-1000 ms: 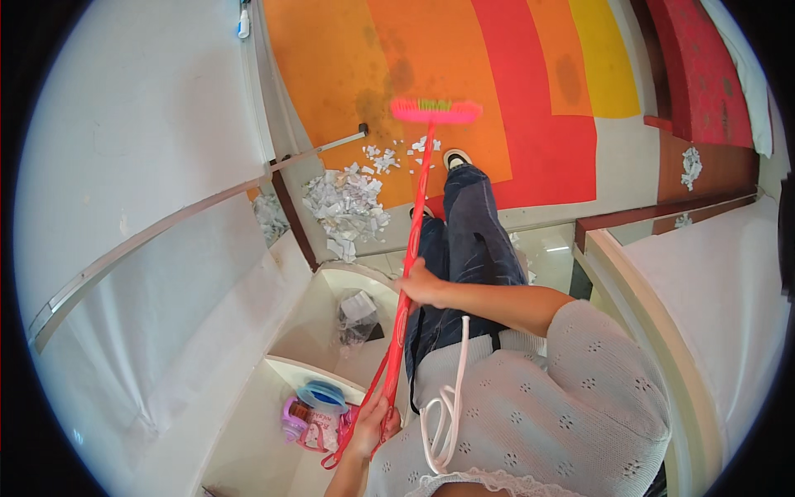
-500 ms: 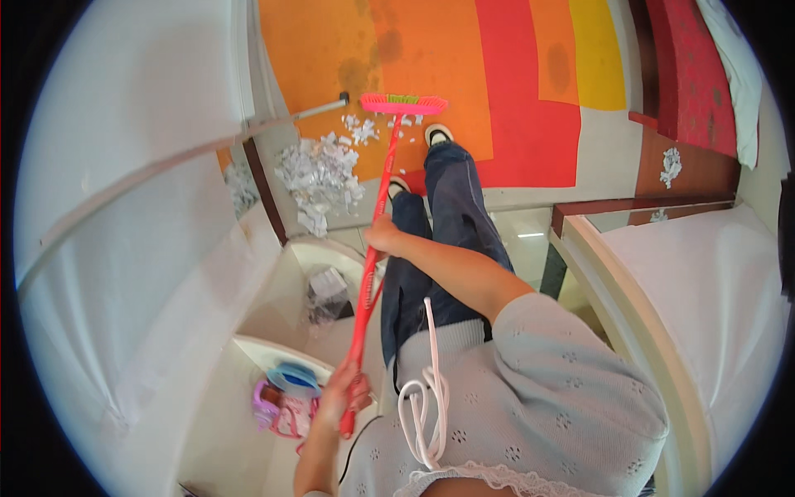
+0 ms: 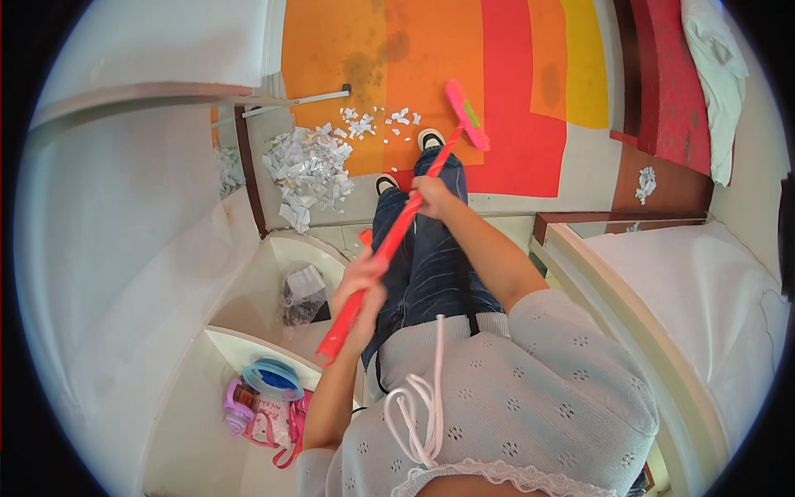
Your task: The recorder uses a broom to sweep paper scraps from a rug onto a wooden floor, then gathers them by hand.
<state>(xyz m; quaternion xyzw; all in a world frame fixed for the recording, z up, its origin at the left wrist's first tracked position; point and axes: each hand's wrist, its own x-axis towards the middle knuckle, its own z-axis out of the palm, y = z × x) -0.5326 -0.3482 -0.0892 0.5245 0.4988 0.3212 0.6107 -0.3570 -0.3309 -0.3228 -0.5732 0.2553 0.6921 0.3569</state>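
A broom with a red handle (image 3: 396,234) slants across in front of my legs. My left hand (image 3: 361,288) is wrapped round the upper handle near its end, slightly blurred. Further down, my right hand (image 3: 431,197) grips the handle. The pink broom head (image 3: 467,116) with a green strip is over the orange and red mat (image 3: 522,157), right of my shoes; whether it touches the mat I cannot tell. Left of my feet lies a heap of torn white paper (image 3: 306,172). Loose scraps (image 3: 401,116) are scattered between the heap and the broom head.
At left, a curved white shelf (image 3: 224,331) holds a clear plastic bag (image 3: 303,294), a blue bowl (image 3: 273,378) and a purple bottle (image 3: 238,406). A white-edged counter (image 3: 629,323) stands right. More paper (image 3: 646,184) lies on brown flooring. A metal bar (image 3: 302,99) juts over the mat.
The broom head has swung right, away from the scraps, and turned from crosswise to nearly lengthwise. Both hands have moved forward and right with the handle.
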